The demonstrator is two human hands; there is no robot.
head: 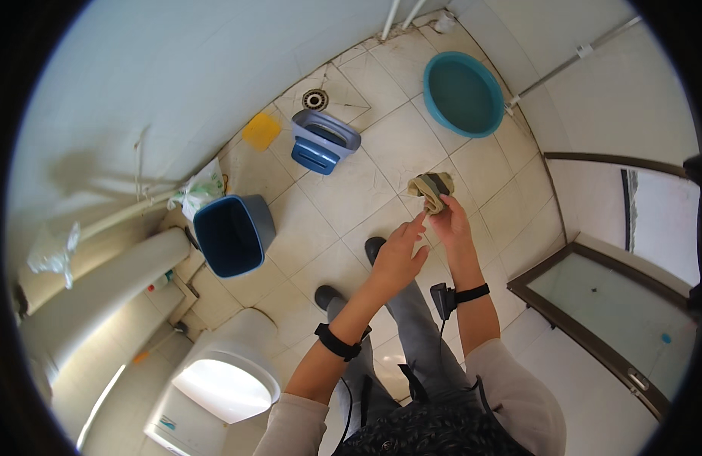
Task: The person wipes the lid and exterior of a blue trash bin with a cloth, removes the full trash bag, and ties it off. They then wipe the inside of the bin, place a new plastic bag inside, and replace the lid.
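Observation:
A folded or rolled cloth point(433, 187), beige with grey and dark stripes, is gripped in my right hand point(451, 222) above the tiled floor. My right thumb and fingers pinch its lower edge. Close beside it, my left hand point(398, 255) has its thumb spread from the fingers, and its fingertips reach the cloth's lower end. Whether they touch the cloth, I cannot tell. Beyond the hands, a round turquoise basin point(464, 94) holds cloudy water.
A blue bin point(234, 235) stands left, beside a white plastic bag point(198, 190). A blue-and-grey plastic article with a handle point(325, 139) lies near a yellow square piece point(261, 131) and a floor drain point(315, 100). The toilet point(231, 365) is lower left; a framed glass door point(607, 319) is right.

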